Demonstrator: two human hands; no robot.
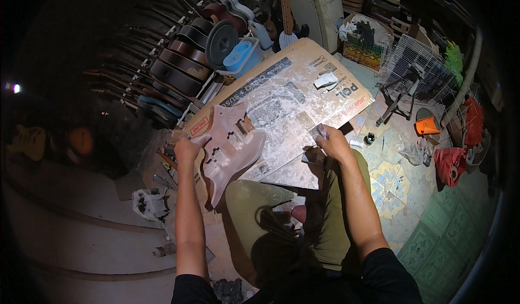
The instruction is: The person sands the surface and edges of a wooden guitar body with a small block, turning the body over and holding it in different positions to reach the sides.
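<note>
A dusty, unfinished electric-guitar body point(240, 149) with routed cavities rests tilted on a sheet of printed cardboard point(295, 125). My left hand point(187, 151) is closed on the left edge of the body. My right hand point(333, 144), to the right of the body above the cardboard, is closed on a small greyish flat piece point(319, 132) whose exact kind I cannot make out. A crumpled white scrap point(326, 81) lies on the far part of the cardboard. Pale powder covers much of the sheet.
Racked guitars point(179, 60) stand back left, beside blue tubs point(236, 56). On the right are a wire cage point(411, 55), an orange container point(428, 125), a small dark jar point(369, 139) and red bags point(449, 163). A white plastic bag point(149, 204) lies lower left; my knees are below the cardboard.
</note>
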